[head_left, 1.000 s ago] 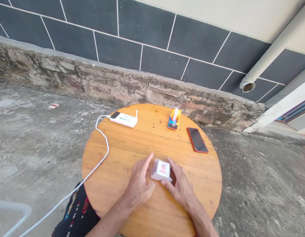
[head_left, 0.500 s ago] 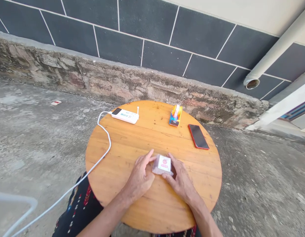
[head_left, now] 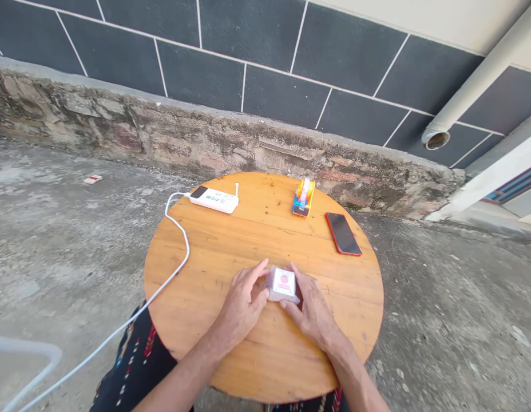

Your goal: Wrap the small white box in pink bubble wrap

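A small square package (head_left: 284,281) in crinkled clear wrap, with a white label bearing a red print, lies on the round wooden table (head_left: 197,309) near its front middle. My left hand (head_left: 244,300) is at its left side, the thumb at the lower left edge and a finger by the upper left corner. Curled round the right side, my right hand (head_left: 310,303) has its thumb along the front edge and its fingers at the back right corner. The package sits between both hands. What is under the wrap cannot be made out.
Across the table are a white plug-in device (head_left: 214,199) with a white cable (head_left: 186,246), a yellow and blue tape dispenser (head_left: 302,197) and a red-edged phone (head_left: 343,233). Behind stands a stone-based wall (head_left: 188,137) with a drainpipe (head_left: 471,91).
My left thumb has moved in to the package's left edge. The right hand keeps its place round the other side. The whole view has shifted slightly.
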A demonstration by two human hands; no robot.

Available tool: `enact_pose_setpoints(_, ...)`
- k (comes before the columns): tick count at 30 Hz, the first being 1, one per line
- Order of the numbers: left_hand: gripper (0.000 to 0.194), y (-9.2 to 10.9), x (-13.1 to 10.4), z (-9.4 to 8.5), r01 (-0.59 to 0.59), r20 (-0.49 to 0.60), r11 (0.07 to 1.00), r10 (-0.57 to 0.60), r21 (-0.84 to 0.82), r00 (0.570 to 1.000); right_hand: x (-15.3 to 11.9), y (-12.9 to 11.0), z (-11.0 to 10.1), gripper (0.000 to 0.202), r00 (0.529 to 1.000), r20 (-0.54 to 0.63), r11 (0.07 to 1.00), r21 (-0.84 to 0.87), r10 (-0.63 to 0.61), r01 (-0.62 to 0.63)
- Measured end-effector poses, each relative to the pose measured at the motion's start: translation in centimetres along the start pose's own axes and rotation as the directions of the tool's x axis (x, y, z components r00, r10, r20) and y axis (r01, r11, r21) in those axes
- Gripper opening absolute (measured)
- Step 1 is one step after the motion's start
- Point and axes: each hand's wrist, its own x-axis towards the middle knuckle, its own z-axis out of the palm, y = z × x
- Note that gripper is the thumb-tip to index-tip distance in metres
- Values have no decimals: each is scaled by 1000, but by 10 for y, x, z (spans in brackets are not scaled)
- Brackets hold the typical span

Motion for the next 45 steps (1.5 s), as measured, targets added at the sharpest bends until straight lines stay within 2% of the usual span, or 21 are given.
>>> enact_pose_setpoints(4,57,1,0,0,-33,-18,999,33,26,999,-2,-2,-4,78,999,14,998,50,37,-37)
enact_pose_setpoints(7,55,4,-1,-2,-4,-39,1000,5,13,999,-6,-2,-11,73,996,-10,987,140,83,-81)
enact_pose_setpoints(9,52,5,-2,-3,22,-51,1000,-22,1,998,-8,-2,-16,62,988,-81,971,211,131,-112)
enact_pose_setpoints(12,49,5,-2,-3,2,-57,1000,-1,11,998,-10,-2,-22,31,960,-176,947,276,215,-162)
enact_pose_setpoints(14,48,5,-2,-2,-23,-55,999,25,31,998,-9,-3,-24,15,963,-139,945,266,231,-189)
enact_pose_setpoints(17,47,4,-1,-1,-38,-54,998,41,54,998,-6,-6,-24,7,983,-34,961,221,181,-169)
enact_pose_setpoints(21,46,3,1,1,-70,-28,995,72,72,997,-2,-8,-20,6,992,-26,963,241,127,-117)
enact_pose_setpoints(25,46,3,3,3,-65,-24,994,67,86,997,0,-7,-18,8,991,-20,948,296,131,-119)
enact_pose_setpoints(30,47,6,2,2,-69,-41,992,73,104,996,-1,-10,-21,11,990,-42,952,282,135,-118)
enact_pose_setpoints(32,47,7,0,1,-68,-43,992,73,109,996,-3,-9,-23,15,982,-78,947,287,173,-144)
enact_pose_setpoints(35,51,9,-2,-1,-57,-53,993,62,100,997,-7,-7,-27,19,938,-192,912,355,287,-206)
enact_pose_setpoints(37,55,9,-3,-1,-49,-52,994,55,97,997,-9,-5,-28,20,919,-233,895,396,317,-208)
enact_pose_setpoints(45,58,6,-3,0,-86,-21,986,90,142,996,-7,1,-18,43,969,-107,919,356,224,-173)
